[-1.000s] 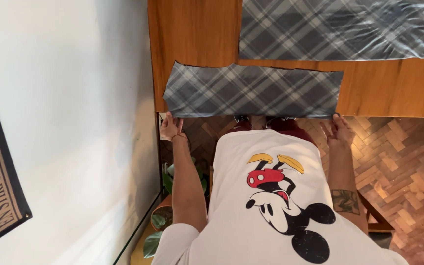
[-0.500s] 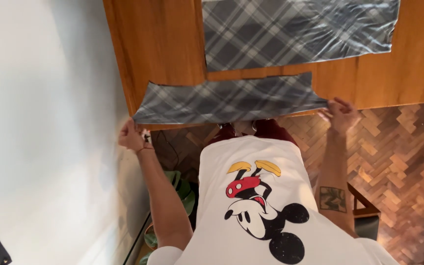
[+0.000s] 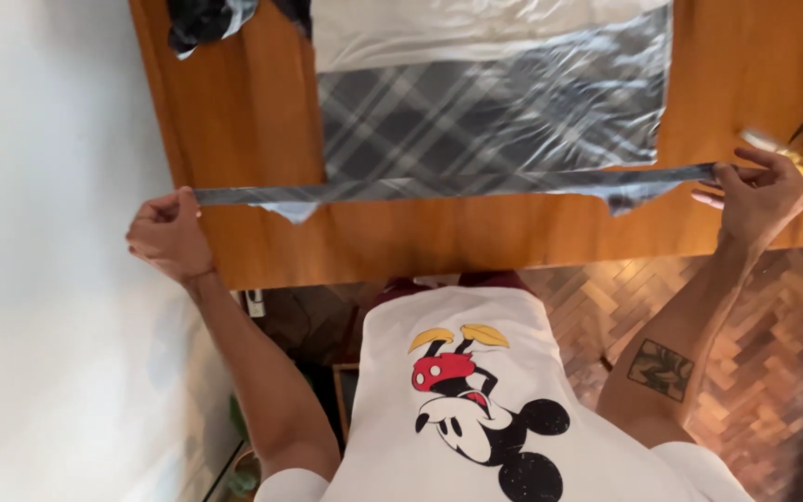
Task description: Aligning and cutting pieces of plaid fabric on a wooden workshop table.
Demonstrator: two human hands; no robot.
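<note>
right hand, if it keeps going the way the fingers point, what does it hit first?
Probably the gold scissors on the wooden table, just beyond the right hand, which grips the plaid fabric strip. Depth is unclear.

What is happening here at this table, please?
A person in a white printed shirt stands at a wooden table and holds a grey plaid fabric piece by its two ends, left hand and right hand, stretched level above the tabletop. Beyond it, a second plaid piece lies flat on the table under a shiny clear sheet. A gold-coloured object lies by the right hand.
</note>
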